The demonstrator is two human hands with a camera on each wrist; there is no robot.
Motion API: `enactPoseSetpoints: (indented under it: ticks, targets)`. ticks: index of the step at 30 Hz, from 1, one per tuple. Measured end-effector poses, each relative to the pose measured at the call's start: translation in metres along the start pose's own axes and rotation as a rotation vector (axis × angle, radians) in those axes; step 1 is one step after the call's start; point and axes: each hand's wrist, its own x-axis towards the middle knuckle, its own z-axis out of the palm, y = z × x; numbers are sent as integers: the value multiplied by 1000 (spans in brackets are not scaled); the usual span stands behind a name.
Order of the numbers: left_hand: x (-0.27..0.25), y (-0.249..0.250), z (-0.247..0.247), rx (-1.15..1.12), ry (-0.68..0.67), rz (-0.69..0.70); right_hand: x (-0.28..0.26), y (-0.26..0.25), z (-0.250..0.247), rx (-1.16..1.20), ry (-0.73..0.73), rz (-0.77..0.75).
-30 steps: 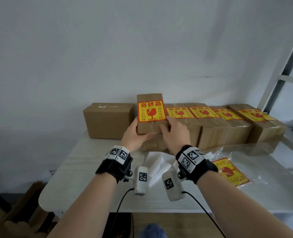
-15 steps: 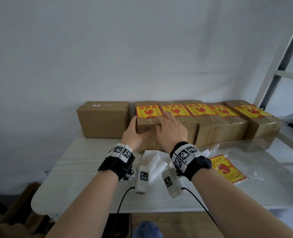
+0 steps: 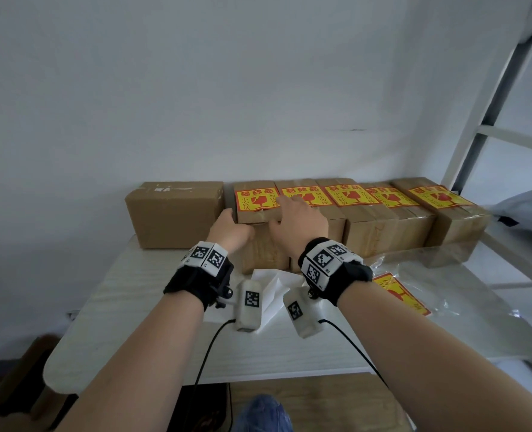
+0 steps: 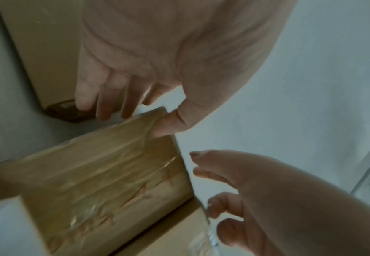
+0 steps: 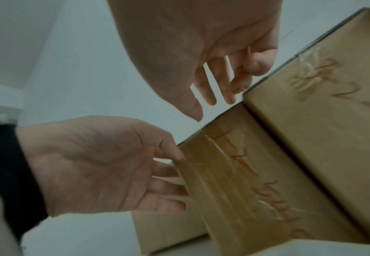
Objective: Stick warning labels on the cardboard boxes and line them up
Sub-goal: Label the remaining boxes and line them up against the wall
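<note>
Several cardboard boxes with yellow-and-red warning labels stand in a row against the wall. The leftmost labelled box (image 3: 257, 199) (image 4: 105, 169) (image 5: 234, 173) sits flush with its neighbour. My left hand (image 3: 232, 224) (image 4: 122, 97) (image 5: 118, 166) lies at its left front corner, with straight fingers along the left side and the thumb on the front face. My right hand (image 3: 299, 213) (image 5: 212, 78) (image 4: 234, 181) hovers over the box's top with fingers spread and relaxed, holding nothing. A plain unlabelled box (image 3: 174, 213) (image 4: 43, 43) stands to the left, a small gap away.
On the white table (image 3: 133, 291), a clear plastic bag with more warning labels (image 3: 399, 291) lies at the right. White backing paper (image 3: 271, 285) lies under my wrists. A metal frame (image 3: 492, 104) rises at the right; the wall is right behind the boxes.
The box, held tilted with its label facing me, has been laid flat and pushed back into the row. My right hand has come off its right side and now hovers above it.
</note>
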Motion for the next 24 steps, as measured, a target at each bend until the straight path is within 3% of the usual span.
enactPoseSetpoints:
  ticks: [4, 10, 17, 24]
  targets:
    - [2, 6, -32, -65, 193, -22, 15, -22, -3, 202, 76, -37]
    - [20, -1, -92, 19, 503, -66, 42, -65, 14, 546, 13, -95]
    - [43, -34, -130, -71, 461, -217, 68, -97, 42, 796, -191, 20]
    - [58, -62, -132, -247, 424, -186, 78, -117, 67, 793, -397, 120]
